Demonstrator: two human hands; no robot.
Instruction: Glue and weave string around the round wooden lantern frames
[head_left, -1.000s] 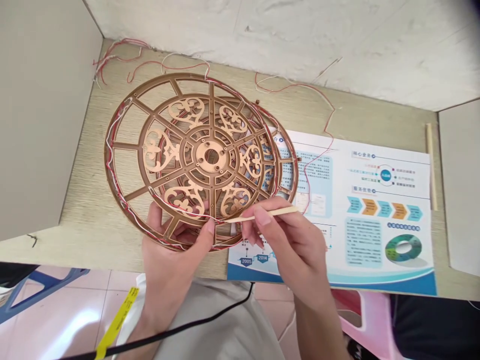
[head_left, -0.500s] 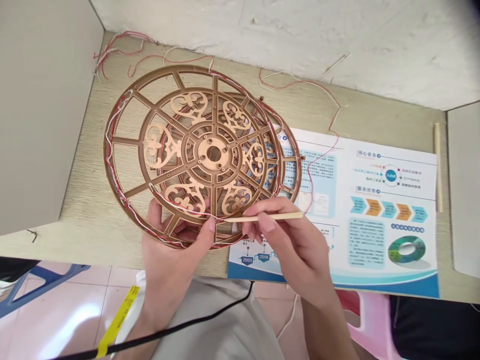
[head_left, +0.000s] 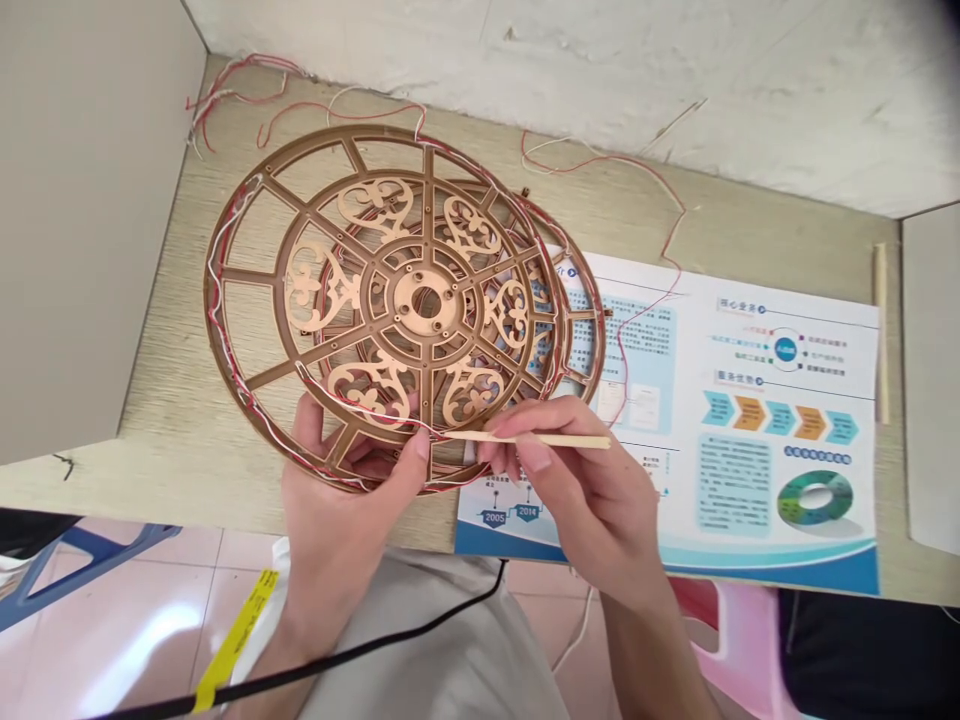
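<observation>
A round bronze-coloured openwork frame (head_left: 427,384) with spokes and scroll ornaments is tilted up, its lower edge in my left hand (head_left: 352,525). My left thumb presses on the inner ring beside a red and white wire pair (head_left: 360,408) lying along that ring. In my right hand (head_left: 592,490) is a thin pale wooden stick (head_left: 562,440), pinched between thumb and fingers. The stick's pointed tip touches the ring by the wires, just right of my left thumb. More red and white wire runs round the outer rim. Behind lies a second similar frame (head_left: 598,350), partly covered.
A printed leaflet (head_left: 795,545) lies on the table (head_left: 169,400) at right. Loose red and white wires (head_left: 225,95) trail along the back by the wall (head_left: 600,70). Another stick (head_left: 880,335) lies at the right edge. A black cable (head_left: 420,635) crosses below.
The stick's rear end has dipped slightly, and its tip has risen a little along the ring. Both hands keep their grip; the frame has barely shifted.
</observation>
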